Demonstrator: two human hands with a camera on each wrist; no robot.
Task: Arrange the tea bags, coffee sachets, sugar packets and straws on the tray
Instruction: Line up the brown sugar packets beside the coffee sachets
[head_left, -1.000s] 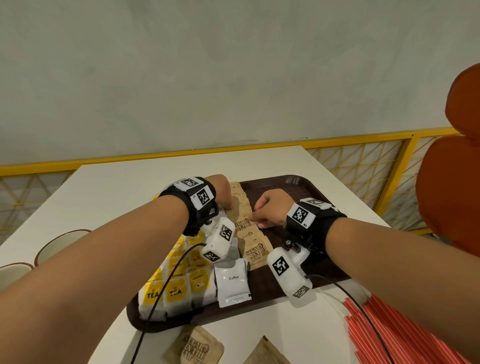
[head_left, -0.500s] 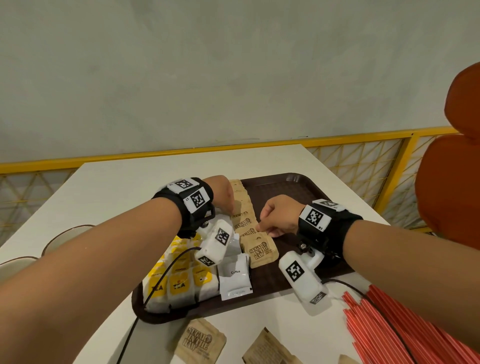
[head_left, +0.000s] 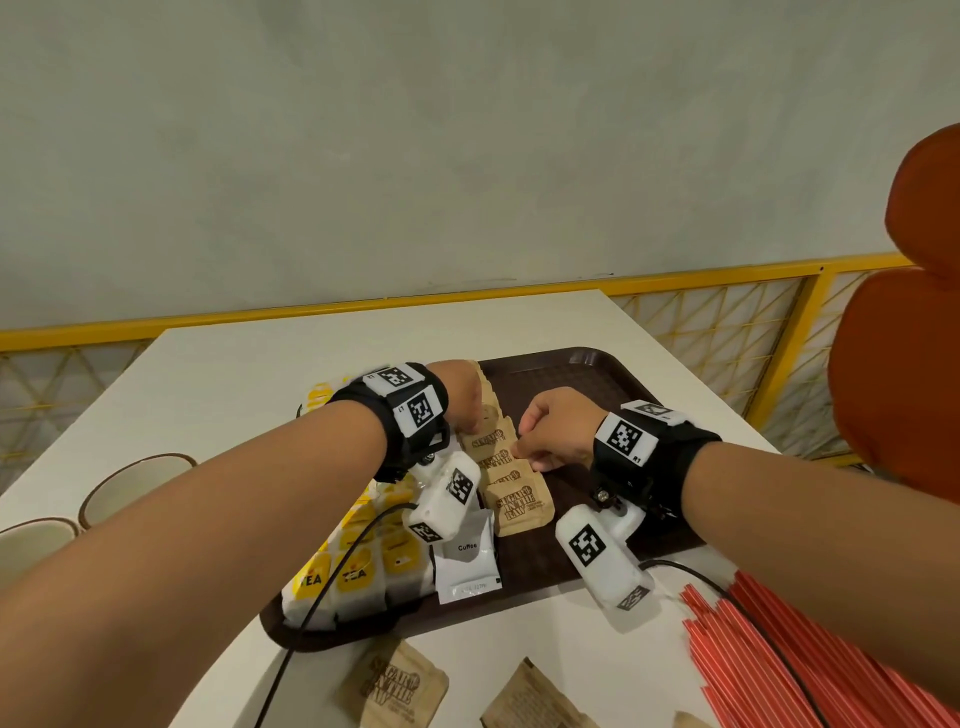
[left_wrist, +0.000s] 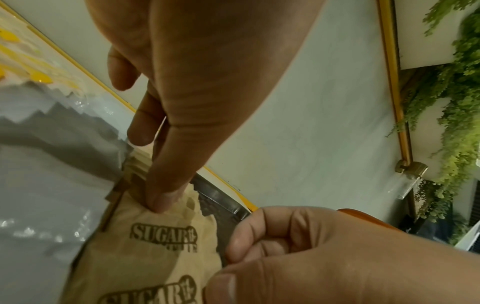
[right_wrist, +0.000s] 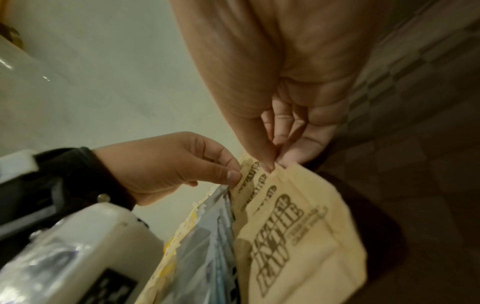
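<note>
A brown tray (head_left: 597, 374) holds yellow-labelled tea bags (head_left: 358, 571) on its left, a white coffee sachet (head_left: 467, 561) beside them, and an overlapping row of tan sugar packets (head_left: 519, 506) down the middle. My left hand (head_left: 470, 428) pinches the left edge of a sugar packet (left_wrist: 155, 246) in that row. My right hand (head_left: 522, 449) pinches the right edge of a sugar packet (right_wrist: 298, 236) between thumb and forefinger. A pile of red straws (head_left: 779, 665) lies on the table at the near right, off the tray.
Two loose sugar packets (head_left: 395, 686) (head_left: 535, 701) lie on the white table in front of the tray. Brown-rimmed cups (head_left: 135, 488) stand at the left. An orange chair back (head_left: 893, 395) rises on the right. The tray's right half is bare.
Both hands stay on the sugar packet row and have shifted a little toward me along it. The head view has tilted slightly.
</note>
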